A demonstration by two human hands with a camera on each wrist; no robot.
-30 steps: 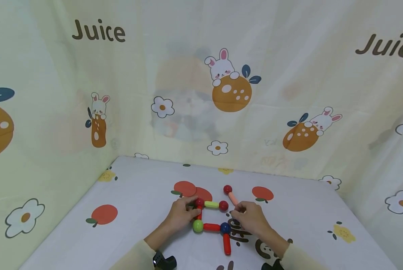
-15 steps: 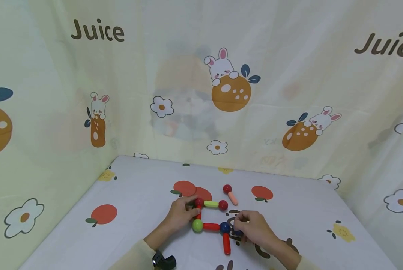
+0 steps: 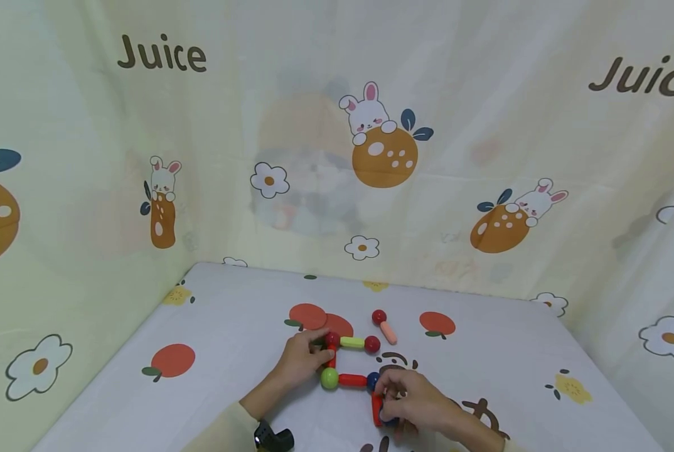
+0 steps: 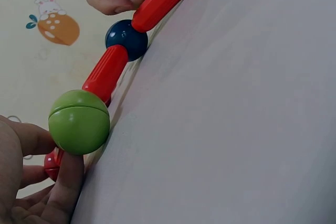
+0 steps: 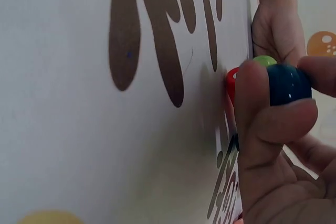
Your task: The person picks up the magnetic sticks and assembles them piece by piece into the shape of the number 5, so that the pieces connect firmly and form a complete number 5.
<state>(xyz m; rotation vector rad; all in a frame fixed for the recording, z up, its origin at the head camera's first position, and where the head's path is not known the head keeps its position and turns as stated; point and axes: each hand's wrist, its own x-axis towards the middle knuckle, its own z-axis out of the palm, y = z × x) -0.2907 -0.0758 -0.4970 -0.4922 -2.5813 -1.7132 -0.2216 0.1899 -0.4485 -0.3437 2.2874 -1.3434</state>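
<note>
My left hand (image 3: 300,361) grips the left red rod (image 3: 332,358) of a ball-and-rod building toy, between a red ball (image 3: 332,339) and a green ball (image 3: 329,378). From the green ball another red rod (image 4: 105,72) runs to a dark blue ball (image 4: 126,39), and a further red rod (image 4: 161,3) extends toward me. At that rod's near end, my right hand (image 3: 413,395) pinches a second dark blue ball (image 5: 290,85) between thumb and fingers; whether they are joined I cannot tell. A yellow-green rod (image 3: 352,342) with a red ball (image 3: 372,344) forms the far side.
Beyond the toy lies a pink rod (image 3: 388,333) with a red ball (image 3: 379,317) at its end. A white printed cloth (image 3: 246,314) covers the table, and patterned curtains (image 3: 292,207) stand at the back and sides.
My right hand has come toward me from beside the pink rod, carrying the dark blue ball to the near red rod's end. My left hand keeps its grip in place.
</note>
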